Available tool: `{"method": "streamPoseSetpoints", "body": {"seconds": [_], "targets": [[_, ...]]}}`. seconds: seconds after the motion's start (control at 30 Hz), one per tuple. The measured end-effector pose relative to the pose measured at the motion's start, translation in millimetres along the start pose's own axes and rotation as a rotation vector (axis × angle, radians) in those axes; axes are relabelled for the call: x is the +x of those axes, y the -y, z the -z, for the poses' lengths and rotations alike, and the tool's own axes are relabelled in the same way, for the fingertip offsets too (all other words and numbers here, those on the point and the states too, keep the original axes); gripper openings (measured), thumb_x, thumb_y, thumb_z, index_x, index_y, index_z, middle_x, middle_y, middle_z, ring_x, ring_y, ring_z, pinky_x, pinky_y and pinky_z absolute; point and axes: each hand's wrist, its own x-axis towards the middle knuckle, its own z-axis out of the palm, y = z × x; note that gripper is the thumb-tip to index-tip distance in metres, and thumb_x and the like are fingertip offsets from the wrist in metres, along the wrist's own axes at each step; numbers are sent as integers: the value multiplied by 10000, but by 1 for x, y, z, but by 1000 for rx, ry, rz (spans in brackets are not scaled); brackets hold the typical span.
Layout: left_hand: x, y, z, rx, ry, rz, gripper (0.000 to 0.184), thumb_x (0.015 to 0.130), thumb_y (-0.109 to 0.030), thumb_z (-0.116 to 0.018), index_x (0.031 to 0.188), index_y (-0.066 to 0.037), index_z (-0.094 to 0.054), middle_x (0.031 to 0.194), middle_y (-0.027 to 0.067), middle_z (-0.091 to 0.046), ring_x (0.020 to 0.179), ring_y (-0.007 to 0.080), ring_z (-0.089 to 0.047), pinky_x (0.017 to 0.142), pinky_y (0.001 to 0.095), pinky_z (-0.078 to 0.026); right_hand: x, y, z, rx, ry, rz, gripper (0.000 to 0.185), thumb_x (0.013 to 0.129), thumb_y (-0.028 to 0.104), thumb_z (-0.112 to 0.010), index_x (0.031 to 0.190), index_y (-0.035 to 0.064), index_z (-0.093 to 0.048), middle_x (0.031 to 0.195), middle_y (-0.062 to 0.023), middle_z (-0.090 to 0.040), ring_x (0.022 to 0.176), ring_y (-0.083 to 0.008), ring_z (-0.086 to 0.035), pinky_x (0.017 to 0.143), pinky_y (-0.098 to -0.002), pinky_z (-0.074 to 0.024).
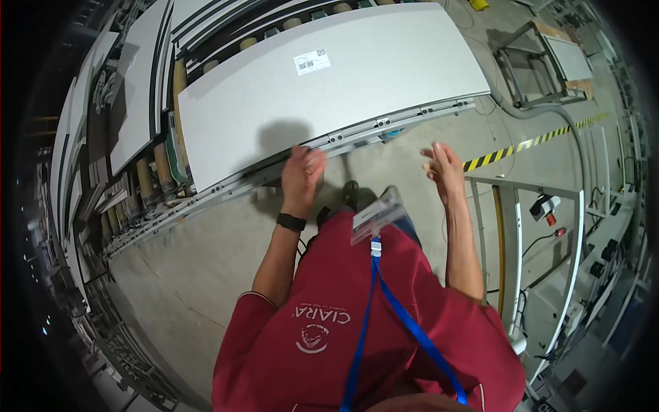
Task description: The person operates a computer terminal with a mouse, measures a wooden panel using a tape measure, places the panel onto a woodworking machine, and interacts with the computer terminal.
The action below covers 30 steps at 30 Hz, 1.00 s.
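My left hand (302,178), with a dark band on its wrist, is raised near the front edge of a large white panel (384,62); its fingers are curled and partly blurred, and what they hold, if anything, cannot be made out. A white label (312,62) with printed codes is stuck on the panel. The panel lies on a roller conveyor with a metal side rail (384,125). Over the floor to the right, my right hand (443,168) is held up, fingers bent and apart, with nothing in it. A badge (377,216) hangs from a blue lanyard.
More panels (141,82) lie on the left. Yellow-black tape (491,160) marks the floor at right, beside a grey hose (549,110). A metal frame (580,226) stands close on the right, and a small wheeled stand (539,65) is farther back.
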Motion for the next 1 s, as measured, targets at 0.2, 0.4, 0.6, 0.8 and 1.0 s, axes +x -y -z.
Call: {"method": "streamPoseSetpoints", "body": {"seconds": [0.2, 0.4, 0.6, 0.8, 1.0], "targets": [[19, -20, 18, -14, -47, -124, 326, 972, -354, -559, 1034, -38, -607, 952, 83, -668, 837, 196, -647, 782, 373, -591, 93, 15, -31, 146, 125, -126, 441, 866, 475, -676, 1067, 101, -558, 940, -35, -681, 707, -85, -615, 547, -215, -413], [25, -13, 16, 39, -190, -205, 288, 970, -312, -572, 1031, -31, -583, 895, 74, -653, 725, 185, -627, 742, 368, -604, 114, 25, -34, -47, 68, -200, 413, 824, 500, -717, 950, 119, -618, 842, -21, -707, 656, -57, -611, 544, -213, -408], [3, -6, 2, 54, -91, -178, 242, 980, -263, -560, 1072, -43, -601, 990, 63, -667, 888, 216, -673, 800, 377, -591, 108, 34, -38, -79, 76, -240, 408, 837, 509, -696, 961, 130, -612, 893, -22, -703, 695, -63, -599, 562, -207, -392], [6, 0, 13, 1, -69, -103, 362, 993, -301, -527, 1152, 22, -569, 1109, 151, -659, 1018, 277, -653, 864, 393, -569, 106, 24, -38, -8, 20, -187, 272, 873, 406, -696, 817, 170, -571, 847, 5, -693, 710, -49, -578, 607, -227, -368], [-7, 0, 18, 14, -77, -95, 354, 991, -263, -536, 1161, 47, -544, 1092, 141, -637, 987, 289, -651, 898, 418, -561, 79, 15, -24, 60, 22, -230, 205, 919, 320, -657, 951, 136, -572, 854, -28, -646, 693, -83, -541, 585, -215, -362]]}}
